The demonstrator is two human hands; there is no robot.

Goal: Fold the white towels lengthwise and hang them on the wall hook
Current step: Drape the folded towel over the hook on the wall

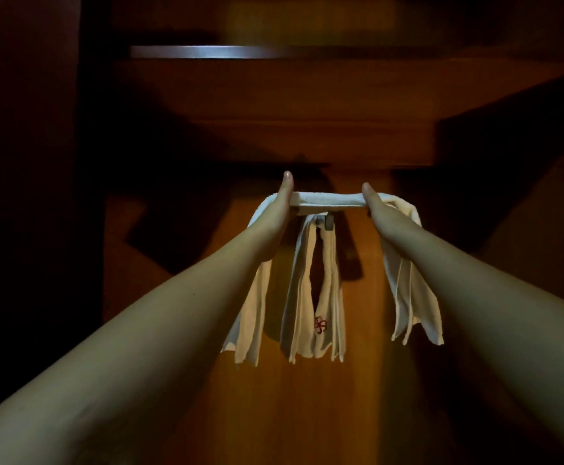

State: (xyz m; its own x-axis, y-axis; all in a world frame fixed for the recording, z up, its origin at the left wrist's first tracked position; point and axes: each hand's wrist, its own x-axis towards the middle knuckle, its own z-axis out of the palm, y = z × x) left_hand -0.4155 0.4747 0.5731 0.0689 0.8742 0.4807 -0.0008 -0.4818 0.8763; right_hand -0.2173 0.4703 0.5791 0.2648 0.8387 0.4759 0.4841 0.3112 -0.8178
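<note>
- Both bare forearms reach forward from the bottom corners, nearest the lens, converging toward a wooden wall panel.
- Left hand: thumb pointing up, grip closed on the left end of a folded white towel; fingers hidden behind the cloth.
- Right hand: thumb up likewise, grip closed on the right end of the same towel.
- Held towel: folded into a narrow band, stretched level and taut between the two hands; its loose ends drape down outside each wrist, left end and right end both hanging freely.
- Band sits just above a small metal wall hook; contact with the hook cannot be judged.
- Second white towel already hangs from the hook in long folds, with a small red flower emblem near its lower part.
- Lighting dim; dark shelf edge with a pale highlight above.
</note>
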